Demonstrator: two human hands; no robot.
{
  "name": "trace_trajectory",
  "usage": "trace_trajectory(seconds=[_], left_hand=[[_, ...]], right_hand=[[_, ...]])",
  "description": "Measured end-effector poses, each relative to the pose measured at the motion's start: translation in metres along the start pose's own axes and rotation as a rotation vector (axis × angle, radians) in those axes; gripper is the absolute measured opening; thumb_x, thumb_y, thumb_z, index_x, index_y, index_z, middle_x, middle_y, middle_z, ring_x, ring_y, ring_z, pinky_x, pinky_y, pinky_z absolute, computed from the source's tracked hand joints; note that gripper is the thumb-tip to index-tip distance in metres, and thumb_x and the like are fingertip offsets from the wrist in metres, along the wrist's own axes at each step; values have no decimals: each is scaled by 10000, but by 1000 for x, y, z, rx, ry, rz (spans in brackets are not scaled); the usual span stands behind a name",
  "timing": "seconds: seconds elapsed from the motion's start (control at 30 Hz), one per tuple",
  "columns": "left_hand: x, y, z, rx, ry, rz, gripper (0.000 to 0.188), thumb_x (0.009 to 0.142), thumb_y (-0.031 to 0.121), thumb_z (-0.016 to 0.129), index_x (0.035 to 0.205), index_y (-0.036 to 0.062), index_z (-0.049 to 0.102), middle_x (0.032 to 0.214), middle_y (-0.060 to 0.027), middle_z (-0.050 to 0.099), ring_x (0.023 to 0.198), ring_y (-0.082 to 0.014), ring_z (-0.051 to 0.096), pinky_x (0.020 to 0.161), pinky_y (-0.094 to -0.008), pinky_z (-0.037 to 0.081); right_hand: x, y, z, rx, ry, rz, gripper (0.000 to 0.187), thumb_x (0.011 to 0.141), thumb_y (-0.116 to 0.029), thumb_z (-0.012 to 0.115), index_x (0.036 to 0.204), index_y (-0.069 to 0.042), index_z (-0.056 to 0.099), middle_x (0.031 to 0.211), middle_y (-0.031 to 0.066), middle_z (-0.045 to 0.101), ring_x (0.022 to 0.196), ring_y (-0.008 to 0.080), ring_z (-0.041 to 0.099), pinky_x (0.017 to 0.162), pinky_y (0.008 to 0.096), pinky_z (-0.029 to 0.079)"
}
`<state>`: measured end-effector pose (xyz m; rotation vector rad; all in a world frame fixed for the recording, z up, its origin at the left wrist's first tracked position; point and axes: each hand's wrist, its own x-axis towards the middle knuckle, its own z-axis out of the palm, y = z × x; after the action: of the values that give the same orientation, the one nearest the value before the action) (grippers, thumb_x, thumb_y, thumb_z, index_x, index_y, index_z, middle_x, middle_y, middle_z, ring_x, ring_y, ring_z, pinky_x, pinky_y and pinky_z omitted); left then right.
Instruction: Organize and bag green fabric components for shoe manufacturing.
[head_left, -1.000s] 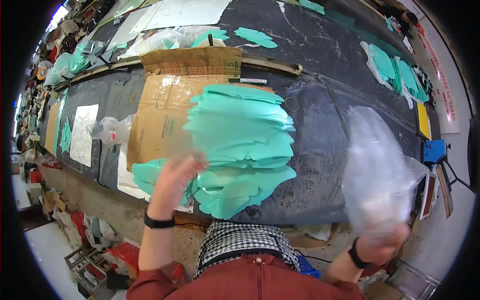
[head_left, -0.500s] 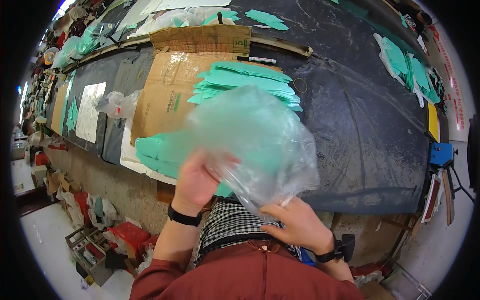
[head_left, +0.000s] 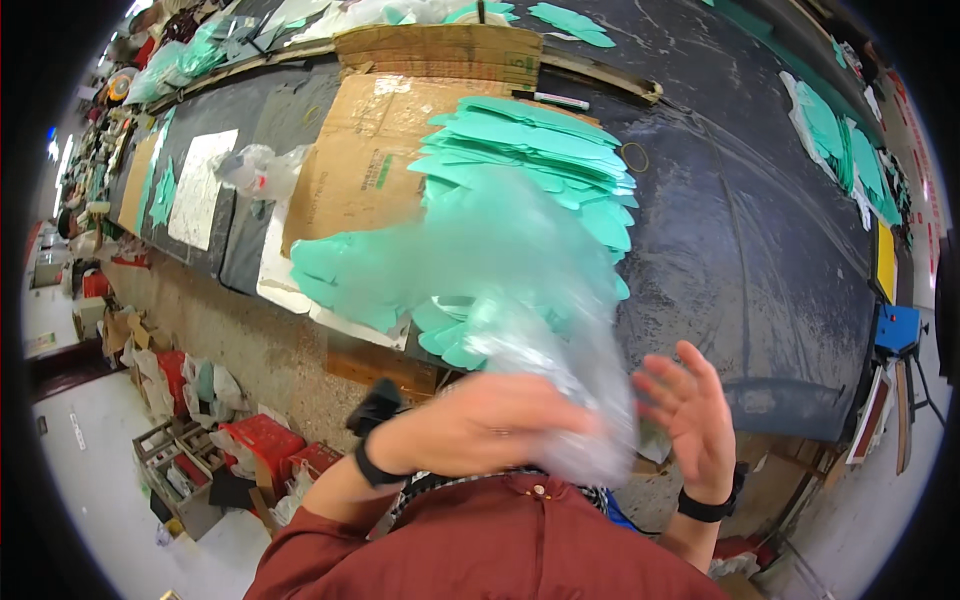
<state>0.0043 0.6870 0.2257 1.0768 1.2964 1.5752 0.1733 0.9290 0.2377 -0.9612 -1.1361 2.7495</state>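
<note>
Plastic bag [head_left: 580,365]: clear, crumpled and motion-blurred on my feed, its lower end beside the hands, its upper part in front of the green stack.
Left hand [head_left: 490,420]: across the bag's lower end, fingers blurred; I cannot tell whether they pinch the film.
Right hand [head_left: 692,418]: just beside the bag's right edge, fingers spread; I can't make out contact.
Green stack [head_left: 530,150]: thin flat pieces in overlapping layers, partly seen through the bag.
Cardboard [head_left: 355,165]: under the green stack, its far flap raised.
Marker pen [head_left: 562,101]: lying just beyond the stack's far end.
Tabletop [head_left: 745,245]: dark and scuffed, carrying the cardboard.
Far green pieces [head_left: 825,130]: I see these at far right, beside white plastic.
</note>
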Motion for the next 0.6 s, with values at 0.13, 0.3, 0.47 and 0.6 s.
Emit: trace_trajectory(seconds=[0.13, 0.3, 0.47, 0.6], left_hand=[[9, -34, 61, 455, -176, -37, 458, 823, 6, 603, 1277, 64, 609, 1029, -142, 626, 980, -332, 597, 868, -393, 512], [-32, -43, 61, 276, -189, -56, 626, 826, 85, 651, 1428, 74, 478, 1177, -168, 565, 1077, -357, 562, 947, -424, 484], [-107, -34, 13, -191, -163, -166, 610, 926, 192, 670, 1467, 33, 438, 1491, -150, 455, 1371, -277, 441, 1121, -374, 357], [-199, -45, -3, -487, 113, -384, 516, 946, 174, 653, 1408, 0, 506, 1433, -122, 527, 1325, -235, 487, 1112, -366, 364]], right_hand=[[-9, 33, 29, -203, -178, -52, 936, 782, -138, 800, 1543, -17, 266, 1415, 196, 529, 1276, 305, 549, 1065, 440, 436], [-13, 67, 10, -1163, -59, -232, 369, 865, 45, 629, 1231, 8, 617, 1059, 91, 681, 881, 239, 665, 794, 356, 544], [-18, 69, 57, -169, 50, 13, 212, 929, -38, 553, 1113, 41, 620, 937, 133, 673, 789, 208, 652, 701, 335, 546], [-4, 94, 79, -23, -244, 14, 275, 904, -26, 526, 1154, 30, 625, 993, 165, 693, 820, 212, 681, 671, 285, 540]])
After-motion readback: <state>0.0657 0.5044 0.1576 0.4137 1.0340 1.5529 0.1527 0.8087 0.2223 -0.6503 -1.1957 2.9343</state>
